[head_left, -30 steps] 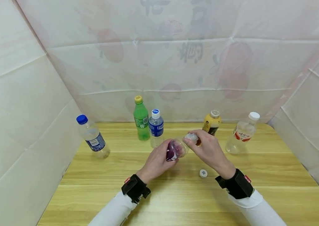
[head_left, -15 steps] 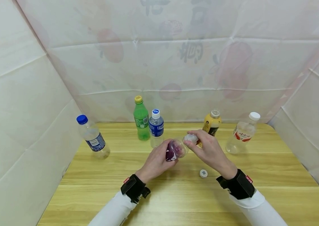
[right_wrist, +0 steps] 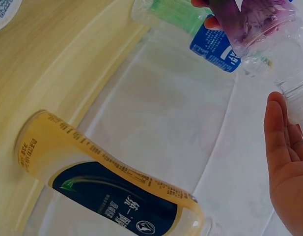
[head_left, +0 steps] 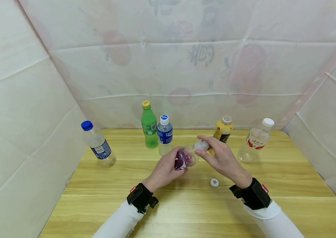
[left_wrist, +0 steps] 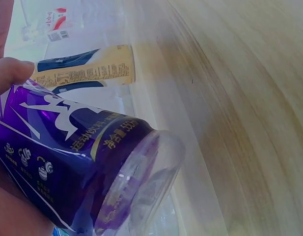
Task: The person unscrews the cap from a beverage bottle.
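Observation:
My left hand [head_left: 162,172] grips a plastic drink bottle [head_left: 182,158] round its purple label, above the middle of the table. The bottle is tilted, with its neck toward the right. At its neck end, my right hand [head_left: 222,160] pinches a translucent whitish cap [head_left: 201,145] between thumb and fingers. In the left wrist view the purple label [left_wrist: 68,142] and the bottle's clear base [left_wrist: 158,177] fill the lower left. The right wrist view shows the fingertips right at the cap [right_wrist: 297,105]; part of the cap is cut off by the frame edge.
A loose white cap [head_left: 214,182] lies on the wooden table [head_left: 179,208]. Behind stand a green bottle [head_left: 149,127], a blue-labelled bottle [head_left: 165,135] and an uncapped yellow bottle [head_left: 223,129]. A blue-capped bottle [head_left: 99,145] is left, a white-capped one [head_left: 254,142] right. Fabric walls [head_left: 185,66] enclose the table.
The right hand and wrist have shifted slightly to the right, and the fingers have turned a little around the cap. The left hand and purple-labelled bottle have stayed almost still.

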The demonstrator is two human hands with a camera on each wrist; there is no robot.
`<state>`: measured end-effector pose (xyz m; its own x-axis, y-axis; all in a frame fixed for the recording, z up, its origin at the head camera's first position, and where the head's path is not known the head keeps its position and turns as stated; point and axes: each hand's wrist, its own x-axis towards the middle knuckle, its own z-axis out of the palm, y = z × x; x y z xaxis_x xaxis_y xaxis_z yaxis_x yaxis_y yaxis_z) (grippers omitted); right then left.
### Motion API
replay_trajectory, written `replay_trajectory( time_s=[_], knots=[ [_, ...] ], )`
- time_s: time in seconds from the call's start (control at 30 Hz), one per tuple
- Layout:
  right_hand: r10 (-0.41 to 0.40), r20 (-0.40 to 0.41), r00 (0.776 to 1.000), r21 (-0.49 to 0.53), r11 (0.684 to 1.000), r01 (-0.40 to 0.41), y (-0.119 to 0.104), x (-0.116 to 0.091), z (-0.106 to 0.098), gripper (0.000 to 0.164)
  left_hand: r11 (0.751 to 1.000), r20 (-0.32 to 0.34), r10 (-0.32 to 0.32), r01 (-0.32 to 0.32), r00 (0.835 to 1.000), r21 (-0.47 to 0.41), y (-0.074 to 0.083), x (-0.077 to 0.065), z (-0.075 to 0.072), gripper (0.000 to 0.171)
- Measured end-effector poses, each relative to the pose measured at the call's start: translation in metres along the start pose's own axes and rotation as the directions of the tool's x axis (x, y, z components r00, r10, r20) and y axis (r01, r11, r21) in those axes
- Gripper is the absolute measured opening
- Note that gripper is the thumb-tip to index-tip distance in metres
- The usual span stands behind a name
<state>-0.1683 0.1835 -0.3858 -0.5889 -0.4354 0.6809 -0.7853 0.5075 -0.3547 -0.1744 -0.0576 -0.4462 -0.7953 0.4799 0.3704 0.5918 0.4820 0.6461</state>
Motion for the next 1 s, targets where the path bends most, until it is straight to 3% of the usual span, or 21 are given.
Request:
replay_trajectory(
  time_s=[0.2, 0.7, 0.87, 1.0],
  knots=[
    [0.008, 0.005, 1.0, 0.032, 0.999, -0.008, -0.002, 0.0, -0.002, 0.065, 1.0, 0.007, -0.014, 0.014, 1.0, -0.012, 0.0, 0.0, 0.001, 0.075],
    [0.009, 0.056, 0.998, 0.082, 0.997, -0.014, -0.001, 0.0, -0.005, 0.049, 0.999, 0.023, -0.023, 0.023, 0.999, -0.035, 0.002, 0.001, -0.002, 0.074],
    [0.136, 0.104, 0.985, 0.096, 0.985, -0.146, -0.005, 0.003, -0.011, 0.071, 0.999, 0.005, -0.016, 0.016, 1.0, -0.035, 0.003, 0.002, -0.001, 0.074],
    [0.284, 0.137, 0.949, 0.037, 0.956, -0.291, -0.01, 0.004, -0.012, 0.073, 1.0, -0.062, 0.012, -0.012, 0.998, 0.005, 0.004, 0.004, 0.002, 0.072]
  ],
)
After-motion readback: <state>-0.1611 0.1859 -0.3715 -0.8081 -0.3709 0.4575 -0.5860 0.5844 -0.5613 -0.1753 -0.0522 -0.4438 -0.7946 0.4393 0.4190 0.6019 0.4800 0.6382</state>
